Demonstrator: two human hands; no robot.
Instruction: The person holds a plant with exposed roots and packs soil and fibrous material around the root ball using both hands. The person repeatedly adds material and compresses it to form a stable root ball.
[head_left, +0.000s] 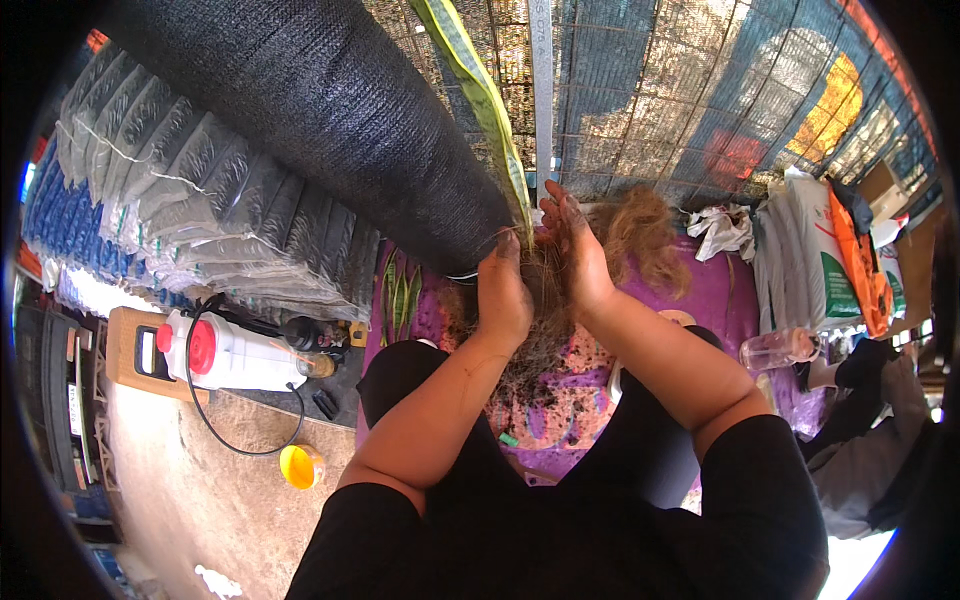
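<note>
A tall variegated snake plant leaf rises from a brown, fibre-covered root ball in front of me. My left hand presses against the ball's left side, its thumb near the leaf base. On the opposite side my right hand lies along the ball with its fingers stretched out. Soil darkens the fingers of both hands. Loose strands hang below the ball, where dark crumbs lie scattered over a patterned sheet. Beyond my right hand rests a clump of coconut fibre. Smaller snake plant leaves lie to the left.
A big roll of black netting leans close on the left, beside stacked plastic-wrapped packs. A white pressure sprayer lies left. A plastic bottle and bags are right, near another person. Mesh fencing stands ahead.
</note>
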